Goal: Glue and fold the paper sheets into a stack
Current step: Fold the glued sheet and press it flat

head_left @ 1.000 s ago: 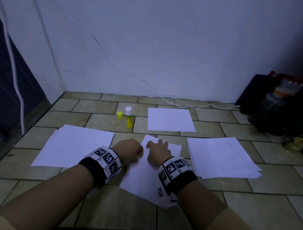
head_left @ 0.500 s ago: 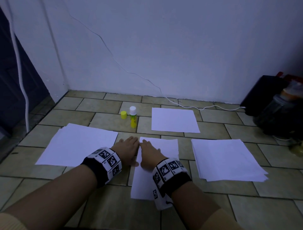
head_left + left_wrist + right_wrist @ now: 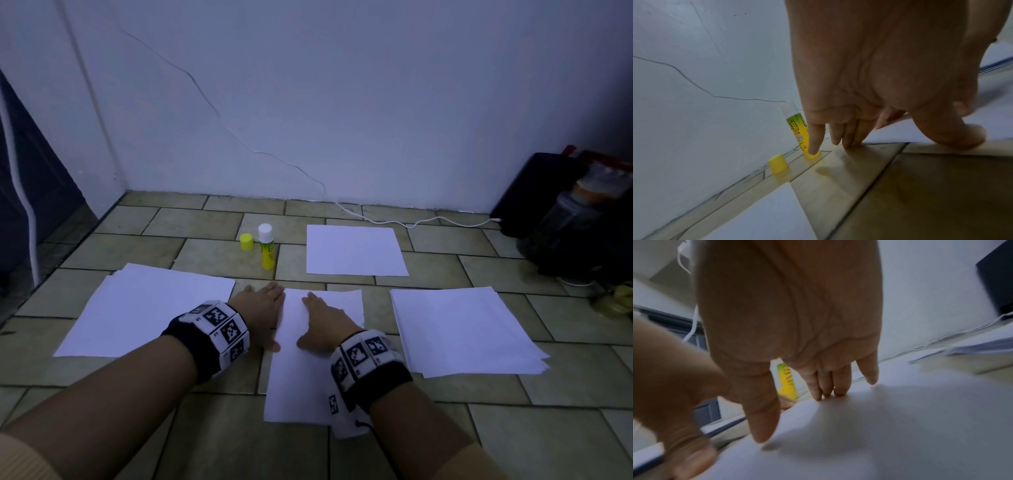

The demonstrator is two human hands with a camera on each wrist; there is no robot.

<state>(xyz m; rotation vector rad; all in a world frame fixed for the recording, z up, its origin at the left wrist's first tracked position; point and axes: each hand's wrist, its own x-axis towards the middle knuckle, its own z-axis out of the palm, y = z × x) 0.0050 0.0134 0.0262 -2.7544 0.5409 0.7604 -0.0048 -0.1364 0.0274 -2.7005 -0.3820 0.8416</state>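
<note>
Folded sheet [image 3: 318,353] lies just in front of the glue stick [image 3: 266,250]; your right hand [image 3: 325,327] presses it flat-fingered, your left hand [image 3: 262,313] flat beside it. Uneven pressure could skew your crease.

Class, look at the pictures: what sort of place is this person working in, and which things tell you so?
Probably a room corner in a home, with the floor used as a worktop. The paper sheets and glue stick lie on bare floor tiles beside a painted wall, and a white cable trails along its base.
</note>
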